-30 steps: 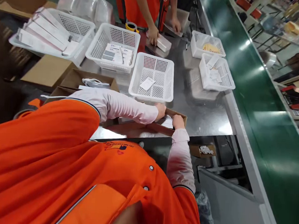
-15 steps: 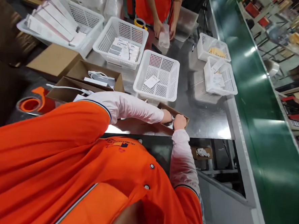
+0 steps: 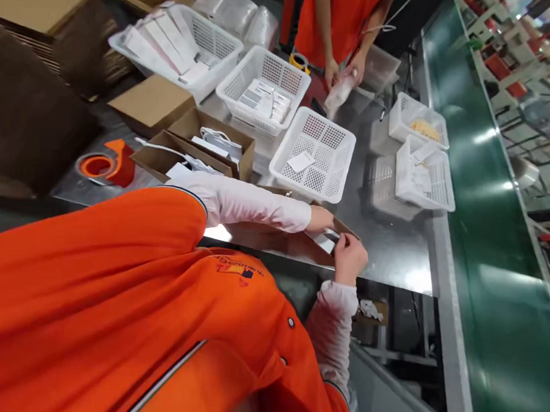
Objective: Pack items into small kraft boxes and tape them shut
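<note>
our right hand has fingertips pinched together at one narrow carton's right end, our left hand dips inside, fingers hidden, with two open cartons at ten o'clock, three larger baskets toward eleven, two smaller baskets around one, bare steel tabletop at three.

The box is narrow brown cardboard, open at the top, and lies on the surface by its near edge, set at a slant to that edge, well apart from the surface's near right corner. Its left part is hidden. Inside, toward its right end, lie flat white pieces with a greyish part beside them; they are partly covered, and their number and print are too small to tell.
</note>
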Demonstrator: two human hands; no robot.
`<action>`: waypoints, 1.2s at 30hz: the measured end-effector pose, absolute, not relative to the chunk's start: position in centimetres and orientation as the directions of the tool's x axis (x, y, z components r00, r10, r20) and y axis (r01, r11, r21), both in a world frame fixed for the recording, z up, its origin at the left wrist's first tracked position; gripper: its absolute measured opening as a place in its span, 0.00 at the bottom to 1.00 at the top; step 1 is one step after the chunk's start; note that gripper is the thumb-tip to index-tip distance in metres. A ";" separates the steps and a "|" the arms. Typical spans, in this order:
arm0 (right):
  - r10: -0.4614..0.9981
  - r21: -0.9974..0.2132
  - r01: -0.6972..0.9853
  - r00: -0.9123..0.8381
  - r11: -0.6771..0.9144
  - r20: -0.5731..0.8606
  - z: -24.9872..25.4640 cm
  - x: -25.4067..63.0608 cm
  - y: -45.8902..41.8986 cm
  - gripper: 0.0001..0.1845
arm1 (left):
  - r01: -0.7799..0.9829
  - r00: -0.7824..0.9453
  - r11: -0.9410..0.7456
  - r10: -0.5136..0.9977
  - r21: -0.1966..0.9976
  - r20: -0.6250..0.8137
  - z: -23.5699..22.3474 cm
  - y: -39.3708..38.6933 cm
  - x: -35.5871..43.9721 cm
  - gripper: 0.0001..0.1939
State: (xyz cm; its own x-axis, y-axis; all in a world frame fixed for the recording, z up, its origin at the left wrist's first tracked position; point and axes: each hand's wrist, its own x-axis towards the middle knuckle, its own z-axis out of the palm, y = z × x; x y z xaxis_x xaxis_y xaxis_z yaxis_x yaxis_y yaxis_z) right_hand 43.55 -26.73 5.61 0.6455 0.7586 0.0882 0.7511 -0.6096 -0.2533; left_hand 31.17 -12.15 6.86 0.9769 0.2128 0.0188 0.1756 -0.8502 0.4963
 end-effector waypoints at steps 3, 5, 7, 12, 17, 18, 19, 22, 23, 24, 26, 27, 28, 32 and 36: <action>0.788 -0.359 0.794 0.580 -0.490 0.207 3.9 43.4 -27.6 0.21 | 0.279 0.955 -0.838 0.292 0.469 -0.046 9.3 -10.3 27.1 0.18; 0.798 -0.399 0.815 0.541 -0.420 0.267 3.1 43.5 -27.8 0.22 | 0.450 0.887 -0.778 0.448 0.438 -0.114 10.6 -8.8 22.9 0.18; 0.804 -0.414 0.832 0.508 -0.368 0.307 2.7 43.6 -27.7 0.24 | 0.650 0.747 -0.655 0.646 0.386 -0.161 11.5 -7.3 18.1 0.18; 0.849 -0.391 0.879 0.412 -0.274 0.330 2.3 43.4 -27.4 0.28 | 0.853 0.479 -0.415 0.863 0.317 -0.161 11.2 -5.0 7.9 0.21; 0.900 -0.392 0.916 0.239 -0.084 0.365 1.6 41.7 -26.7 0.31 | 0.805 0.551 -0.438 0.801 0.400 -0.233 9.2 -7.1 6.2 0.20; 0.906 -0.388 0.921 0.195 -0.037 0.376 1.5 41.1 -26.4 0.30 | 0.796 0.569 -0.450 0.785 0.405 -0.246 8.7 -7.7 7.1 0.19; 0.911 -0.383 0.924 0.149 0.011 0.385 1.5 40.5 -26.0 0.29 | 0.789 0.586 -0.465 0.766 0.401 -0.265 8.3 -8.3 8.2 0.19; 0.926 -0.375 0.913 -0.008 0.161 0.377 1.9 38.0 -24.6 0.24 | 0.776 0.630 -0.535 0.688 0.334 -0.360 6.7 -9.2 12.4 0.19; 0.931 -0.375 0.904 -0.063 0.206 0.359 2.1 37.1 -24.1 0.21 | 0.770 0.637 -0.560 0.661 0.305 -0.397 6.1 -9.3 13.6 0.20; 0.935 -0.375 0.895 -0.112 0.243 0.338 2.3 36.2 -23.7 0.19 | 0.767 0.637 -0.577 0.637 0.279 -0.433 5.4 -9.4 14.7 0.21; 0.935 -0.375 0.880 -0.180 0.291 0.304 2.5 34.6 -23.3 0.14 | 0.773 0.620 -0.585 0.615 0.245 -0.488 4.3 -9.3 16.1 0.22; 0.935 -0.375 0.877 -0.194 0.301 0.297 2.5 34.1 -23.2 0.13 | 0.778 0.611 -0.581 0.608 0.240 -0.507 3.8 -9.3 16.4 0.21; 0.935 -0.376 0.876 -0.196 0.303 0.296 2.5 33.6 -23.1 0.12 | 0.783 0.602 -0.575 0.606 0.236 -0.521 3.4 -9.3 16.6 0.21; 0.939 -0.380 0.881 -0.170 0.281 0.300 2.3 33.2 -23.3 0.11 | 0.784 0.601 -0.570 0.596 0.247 -0.533 2.6 -9.3 16.6 0.16; 0.959 -0.388 0.889 -0.162 0.244 0.232 1.8 33.1 -23.2 0.11 | 0.767 0.615 -0.594 0.573 0.242 -0.542 2.4 -9.4 16.3 0.14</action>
State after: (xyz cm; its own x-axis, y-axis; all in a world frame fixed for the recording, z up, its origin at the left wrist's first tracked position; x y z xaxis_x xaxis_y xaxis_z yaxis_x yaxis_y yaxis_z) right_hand 33.11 -23.25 1.84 -0.1621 0.9591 0.2323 0.8886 0.2442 -0.3882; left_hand 16.26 -9.37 2.38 0.6147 0.5726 -0.5424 0.7671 -0.5940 0.2424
